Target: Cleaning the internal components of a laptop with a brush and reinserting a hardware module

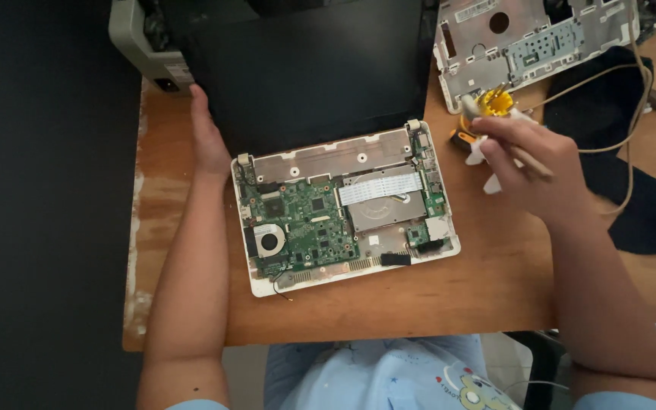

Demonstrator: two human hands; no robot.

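Your landmark is the opened laptop base [343, 209], lying flat in the middle of the wooden table [419, 304] with its green circuit board [301, 220], round fan [269, 242] and silver drive [385, 203] exposed upward, so every part can be reached from above. Its dark screen lid [305, 68] is folded back flat beyond the base's far edge.

Your left hand [208, 137] rests at the far-left corner of the base, fingers straight and together, pressed along the left edge of the lid. It grips nothing; it seems placed there to steady the lid and keep the base from sliding.

Your right hand [529, 163] hovers just right of the base's far-right corner, fingers curled closed around a thin stick-like tool [529, 161], thumb and forefinger pinching it. Its working end is hidden, so you cannot tell what kind it is. Just beyond that hand sits a yellow holder of screwdriver bits [493, 102], close by for easy reach.

Farther right of the base lie a black cloth [639, 205], a tan cable [632, 114], and another stripped white casing [529, 38].
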